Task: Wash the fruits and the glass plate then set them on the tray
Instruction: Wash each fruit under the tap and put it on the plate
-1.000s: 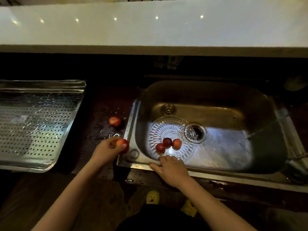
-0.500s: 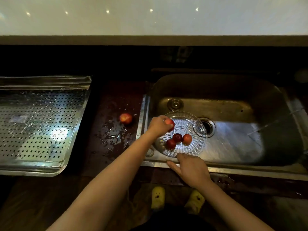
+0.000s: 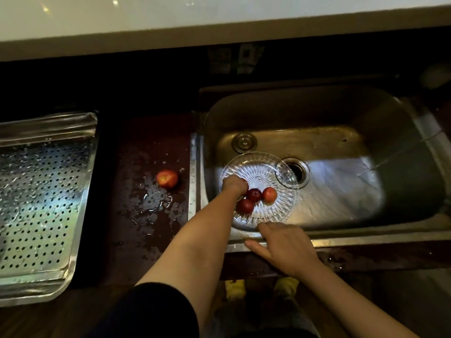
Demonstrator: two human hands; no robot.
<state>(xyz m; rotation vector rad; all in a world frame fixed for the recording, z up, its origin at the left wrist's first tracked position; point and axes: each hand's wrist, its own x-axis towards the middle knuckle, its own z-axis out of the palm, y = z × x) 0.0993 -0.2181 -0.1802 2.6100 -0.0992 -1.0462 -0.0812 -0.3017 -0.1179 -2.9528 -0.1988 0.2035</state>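
Observation:
A clear cut-glass plate (image 3: 266, 175) lies in the steel sink (image 3: 341, 240), near its left wall. Three red fruits (image 3: 253, 195) sit together on the plate. My left hand (image 3: 233, 187) is down on the plate's left side, fingers curled around a fourth fruit that is almost hidden. My right hand (image 3: 285, 245) rests on the sink's front rim, fingers spread, fingertips at the plate's near edge. One more red fruit (image 3: 167, 178) lies alone on the wet dark counter. The perforated metal tray (image 3: 80, 215) stands at the far left, holding nothing.
The drain (image 3: 296, 170) is just right of the plate, and a round overflow fitting (image 3: 244, 141) sits behind it. Water puddles (image 3: 156, 206) spread on the counter between tray and sink. A pale ledge (image 3: 219, 15) runs along the back.
My left hand carried a red fruit from the counter over the sink rim and lowered it onto the plate. The right hand stayed at the plate's near edge.

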